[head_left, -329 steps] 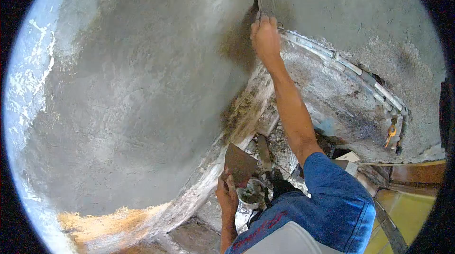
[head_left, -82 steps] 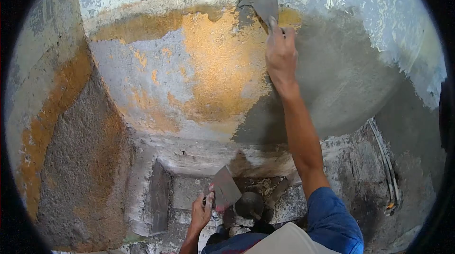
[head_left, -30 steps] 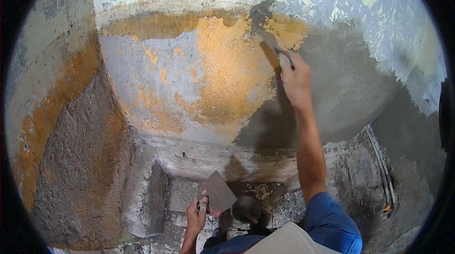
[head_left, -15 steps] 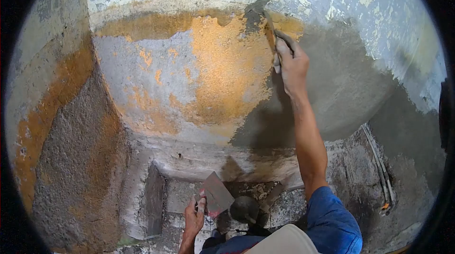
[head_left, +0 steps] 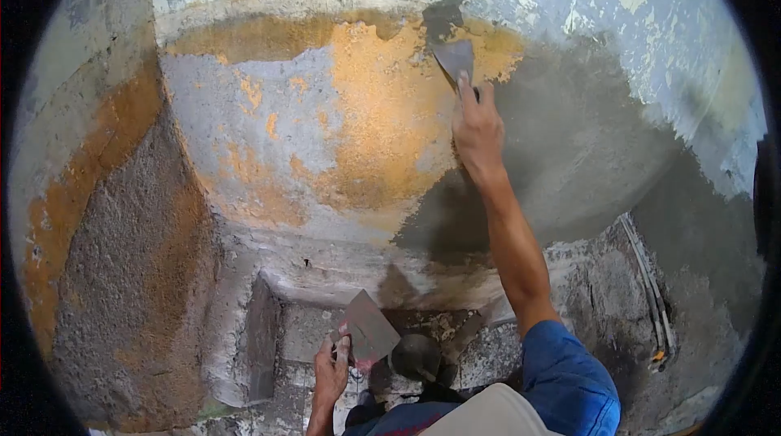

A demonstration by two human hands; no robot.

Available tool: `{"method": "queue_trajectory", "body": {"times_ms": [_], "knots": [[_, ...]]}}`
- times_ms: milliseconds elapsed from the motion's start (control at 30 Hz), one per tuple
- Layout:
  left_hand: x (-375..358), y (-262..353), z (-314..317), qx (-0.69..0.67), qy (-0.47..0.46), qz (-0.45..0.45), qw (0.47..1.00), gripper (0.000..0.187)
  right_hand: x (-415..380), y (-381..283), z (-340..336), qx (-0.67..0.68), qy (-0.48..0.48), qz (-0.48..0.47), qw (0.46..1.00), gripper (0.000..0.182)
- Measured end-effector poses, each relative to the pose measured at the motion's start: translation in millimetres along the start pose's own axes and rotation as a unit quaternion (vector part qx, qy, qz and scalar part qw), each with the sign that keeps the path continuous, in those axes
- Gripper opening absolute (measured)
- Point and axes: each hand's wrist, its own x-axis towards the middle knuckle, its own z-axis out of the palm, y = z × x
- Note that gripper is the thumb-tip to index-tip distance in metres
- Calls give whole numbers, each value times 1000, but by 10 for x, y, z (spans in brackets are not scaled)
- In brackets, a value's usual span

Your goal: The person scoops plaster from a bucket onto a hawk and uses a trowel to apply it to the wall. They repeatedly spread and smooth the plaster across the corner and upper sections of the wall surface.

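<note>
My right hand [head_left: 477,131] is closed round the handle of a putty knife [head_left: 455,58], whose wide blade is near the wall just below a dark patch of wet plaster [head_left: 444,18]. Grey plaster [head_left: 561,135] covers the wall to the right of the hand, with bare orange and pale wall [head_left: 382,119] to the left. Low down, my left hand [head_left: 330,367] grips a flat rectangular plate [head_left: 370,329] with reddish marks, held away from the wall.
A round dark container [head_left: 416,356] stands below, right of the plate. Thin pipes [head_left: 648,285] run down the wall base at right. A grey upright slab [head_left: 264,338] is at lower left, beside a rough side wall [head_left: 130,273].
My right hand has shifted left and slightly down, and the putty knife has turned so its blade face now shows. My left hand and the plate have barely moved.
</note>
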Motion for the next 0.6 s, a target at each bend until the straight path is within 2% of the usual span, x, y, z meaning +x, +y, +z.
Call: {"method": "queue_trajectory", "body": {"times_ms": [67, 133, 167, 267, 333, 367, 467, 600], "knots": [[-45, 65, -33, -10, 12, -11, 1000, 35, 121, -59, -149, 19, -8, 5, 1000, 40], [-78, 166, -63, 4, 4, -50, 999, 35, 357, -70, -257, 30, 54, -33, 998, 40], [-73, 172, -71, 4, 3, -51, 999, 35, 452, -77, -249, 29, 53, -32, 998, 40], [-44, 137, -31, 28, -26, -58, 998, 34, 708, 22, -89, 22, -7, -65, 998, 42], [-32, 38, -3, 1, -20, -41, 999, 34, 701, 193, 88, -46, 18, -160, 986, 46], [-23, 20, -13, 2, -18, -40, 999, 34, 709, 254, 50, -45, 19, -160, 986, 46], [-159, -37, -58, 6, -14, -62, 998, 35, 672, 507, -297, -117, -36, -174, 977, 50], [-201, -64, -136, -35, 27, -16, 999, 36, 925, 634, -871, -181, -65, -226, 955, 51]]}}
